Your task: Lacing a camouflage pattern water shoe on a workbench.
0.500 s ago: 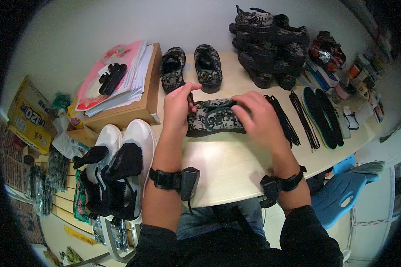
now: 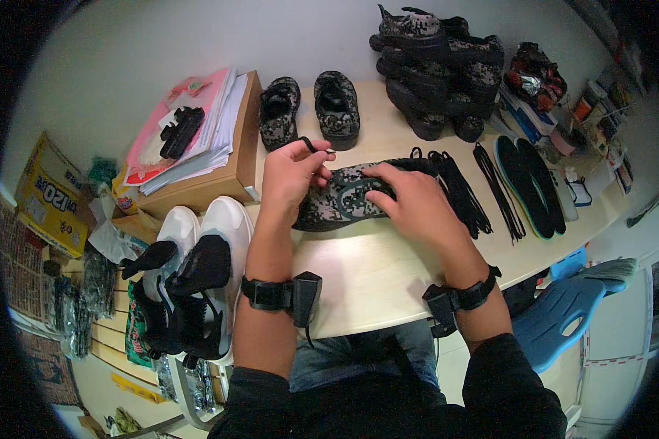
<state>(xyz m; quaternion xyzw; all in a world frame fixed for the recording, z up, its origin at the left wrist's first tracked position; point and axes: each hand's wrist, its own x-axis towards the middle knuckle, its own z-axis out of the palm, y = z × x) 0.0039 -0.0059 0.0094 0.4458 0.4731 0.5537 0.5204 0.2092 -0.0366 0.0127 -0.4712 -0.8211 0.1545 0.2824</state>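
Note:
A single shoe (image 2: 344, 199) with a grey-and-black pixel camouflage pattern lies on its side on the table in front of me. Above its left part, my left hand (image 2: 291, 170) is closed in a pinch on a black shoelace (image 2: 309, 145); the lace makes a small loop over the fingers. My right hand (image 2: 410, 197) grips the shoe's upper from the right, thumb and fingers bent over it, covering part of that side. Where the lace runs below the left fingers is hidden.
Two matching shoes (image 2: 337, 110) stand behind, with a shoe pile (image 2: 443, 77) at back right. Bundled black laces (image 2: 461, 194) and insoles (image 2: 531, 186) lie rightward. Left are a cardboard box (image 2: 247, 150) under papers and white sneakers (image 2: 227, 227). A blue chair (image 2: 556, 322) stands lower right.
My right hand has come down onto the shoe and closed on it. The shoe has shifted slightly left and turned. A lace loop now shows at my left fingers.

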